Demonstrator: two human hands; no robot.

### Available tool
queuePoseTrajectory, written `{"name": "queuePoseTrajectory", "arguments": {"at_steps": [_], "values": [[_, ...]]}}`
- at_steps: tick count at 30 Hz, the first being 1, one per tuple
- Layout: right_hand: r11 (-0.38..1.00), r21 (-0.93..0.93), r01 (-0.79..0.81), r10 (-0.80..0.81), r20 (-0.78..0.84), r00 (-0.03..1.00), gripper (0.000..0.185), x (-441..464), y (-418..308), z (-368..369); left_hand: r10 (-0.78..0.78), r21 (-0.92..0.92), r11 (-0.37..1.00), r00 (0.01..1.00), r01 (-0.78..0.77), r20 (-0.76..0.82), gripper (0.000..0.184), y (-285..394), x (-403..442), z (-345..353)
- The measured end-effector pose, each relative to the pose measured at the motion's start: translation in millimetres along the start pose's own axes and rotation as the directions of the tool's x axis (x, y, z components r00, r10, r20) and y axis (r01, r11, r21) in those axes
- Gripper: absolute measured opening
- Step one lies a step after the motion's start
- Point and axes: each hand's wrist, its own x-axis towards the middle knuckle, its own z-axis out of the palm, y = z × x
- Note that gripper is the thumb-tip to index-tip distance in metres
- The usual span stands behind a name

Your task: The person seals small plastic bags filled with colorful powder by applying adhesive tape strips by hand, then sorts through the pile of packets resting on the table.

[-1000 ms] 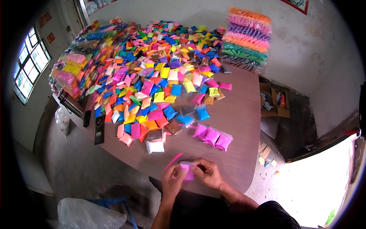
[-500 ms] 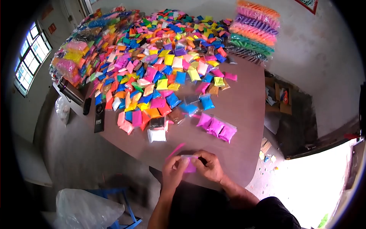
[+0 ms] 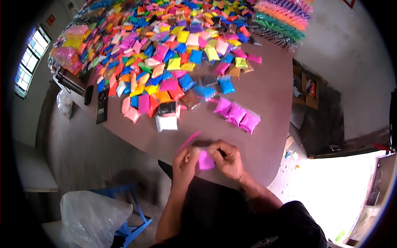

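Both hands pinch the top edge of a small purple-pink packet (image 3: 206,161) over the table's near edge. My left hand (image 3: 185,163) closes thumb and fingers on its left corner. My right hand (image 3: 228,160) grips the right corner, fingers bent. A thin pink strip (image 3: 190,139) sticks out beyond my left fingers; whether they hold it or it lies on the table I cannot tell. Farther off lie purple-pink packets (image 3: 236,113) side by side in a row. A white packet (image 3: 167,123) touches a black packet (image 3: 167,108) to the left.
A large heap of coloured packets (image 3: 173,64) covers the far part of the brown table (image 3: 269,95). Bundled bags (image 3: 281,20) are stacked at the back right. A dark flask (image 3: 70,81) and a black flat device (image 3: 101,106) line the left edge. A blue stool (image 3: 134,206) carries clear plastic.
The view has tipped downward, so the table and heap sit higher in the picture. My hands stay on the packet, whose purple-pink face now shows more fully between them.
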Motion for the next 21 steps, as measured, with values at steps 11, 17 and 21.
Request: {"name": "queuePoseTrajectory", "arguments": {"at_steps": [11, 17, 21], "values": [[0.993, 0.079, -0.090, 0.094, -0.048, 0.994, 0.018, 2, 3, -1, 0.056, -0.024, 0.998, 0.996, -0.054, 0.068, 0.021, 1, 6, 0], [0.998, -0.038, -0.047, 0.048, 0.038, 0.998, 0.023, 0, -1, -1, 0.122, 0.007, 0.992, 0.992, -0.123, 0.033, 0.022, -6, 3, 0], [0.995, 0.062, -0.074, 0.076, -0.024, 0.997, 0.023, 0, 9, -1, 0.162, 0.076, 0.982, 0.980, -0.172, 0.118, 0.024, -1, 2, 6]]}}
